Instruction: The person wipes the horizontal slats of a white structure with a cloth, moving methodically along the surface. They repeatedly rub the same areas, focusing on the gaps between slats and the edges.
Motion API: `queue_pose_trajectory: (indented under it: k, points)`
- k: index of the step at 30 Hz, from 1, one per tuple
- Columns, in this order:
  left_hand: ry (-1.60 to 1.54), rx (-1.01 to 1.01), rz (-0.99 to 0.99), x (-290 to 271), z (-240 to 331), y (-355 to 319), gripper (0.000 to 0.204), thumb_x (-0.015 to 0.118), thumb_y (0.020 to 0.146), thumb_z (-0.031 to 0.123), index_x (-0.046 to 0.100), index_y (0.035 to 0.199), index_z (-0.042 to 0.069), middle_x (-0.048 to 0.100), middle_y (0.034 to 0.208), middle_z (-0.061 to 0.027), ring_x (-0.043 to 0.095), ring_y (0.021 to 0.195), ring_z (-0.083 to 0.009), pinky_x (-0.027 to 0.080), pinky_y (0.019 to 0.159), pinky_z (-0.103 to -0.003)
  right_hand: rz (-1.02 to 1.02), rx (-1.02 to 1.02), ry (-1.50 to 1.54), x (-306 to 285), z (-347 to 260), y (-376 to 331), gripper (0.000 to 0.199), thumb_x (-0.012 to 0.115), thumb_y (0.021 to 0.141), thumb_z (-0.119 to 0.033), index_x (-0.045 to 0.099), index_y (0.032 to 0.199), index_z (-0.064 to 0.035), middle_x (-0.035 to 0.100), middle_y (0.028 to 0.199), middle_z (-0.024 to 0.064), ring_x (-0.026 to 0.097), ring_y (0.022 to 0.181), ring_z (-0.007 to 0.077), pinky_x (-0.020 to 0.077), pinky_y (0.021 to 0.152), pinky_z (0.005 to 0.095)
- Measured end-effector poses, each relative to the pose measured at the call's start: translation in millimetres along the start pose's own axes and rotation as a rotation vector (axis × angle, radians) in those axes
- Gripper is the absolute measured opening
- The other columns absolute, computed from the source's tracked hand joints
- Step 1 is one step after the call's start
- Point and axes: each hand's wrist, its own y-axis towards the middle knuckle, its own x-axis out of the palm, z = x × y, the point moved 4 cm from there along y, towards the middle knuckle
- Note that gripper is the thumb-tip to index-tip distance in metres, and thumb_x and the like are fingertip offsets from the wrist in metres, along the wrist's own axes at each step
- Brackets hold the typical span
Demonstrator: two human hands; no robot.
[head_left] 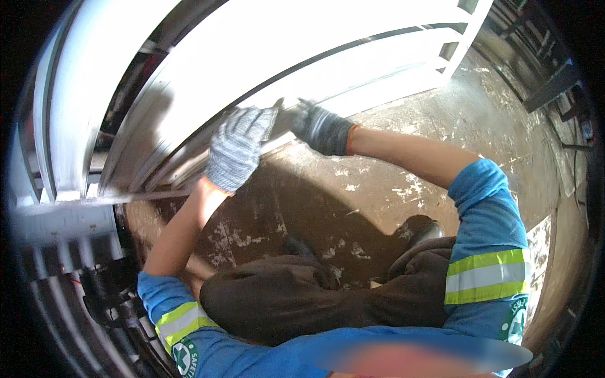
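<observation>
A large slatted frame (pixel 384 66) with white, brightly lit bars stands in front of me, its lower edge close to the floor. My left hand (pixel 236 148), in a grey knit glove with an orange cuff, is closed over a lower bar, its fingertips hidden behind the edge. Just right of it, my right hand (pixel 322 128), in a darker-looking matching glove, is at the same lower edge with its fingers bent inward. Motion smears those fingers, so I cannot tell whether they hold anything. Between the hands, a small brownish tip is too blurred to name.
Worn brown floor (pixel 353 189) with pale scuffed patches lies below, under my bent legs (pixel 271 290). Grey metal bars and dark machinery (pixel 104 296) stand at the lower left. Dark metal pieces (pixel 554 88) line the far right. Bright light washes out much of the frame.
</observation>
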Motion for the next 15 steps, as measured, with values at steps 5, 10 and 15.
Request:
queue_pose_trajectory:
  k: [5,10,15]
  points:
    - [0.084,0.030,0.208,50,26,75,0.053,0.060,0.081,0.019,0.050,0.133,0.009,0.055,0.127,-0.0147,0.052,0.120,-0.0302,0.040,0.102,-0.044,-0.554,-0.495,0.332,83,-84,-47,0.016,0.056,0.085,-0.021,0.067,0.091,-0.0112,0.066,0.092,0.0055,0.062,0.097,0.0253,0.0462,0.089,0.0445]
    - [0.052,-0.150,0.252,94,23,87,0.050,0.051,0.086,0.018,0.047,0.135,0.009,0.051,0.133,-0.0157,0.047,0.125,-0.0300,0.037,0.103,-0.047,-0.263,-0.376,0.282,69,-51,-58,0.020,0.058,0.080,-0.012,0.066,0.098,-0.0089,0.064,0.105,0.0128,0.058,0.110,0.0294,0.0426,0.098,0.0457]
    - [0.132,-0.105,0.287,85,0,45,0.048,0.047,0.087,0.020,0.049,0.134,0.011,0.055,0.129,-0.0122,0.051,0.119,-0.0286,0.035,0.106,-0.047,0.304,-0.031,0.088,-12,30,-45,0.044,0.055,0.074,-0.004,0.060,0.118,-0.0035,0.058,0.122,0.0231,0.052,0.122,0.0346,0.0318,0.111,0.0505]
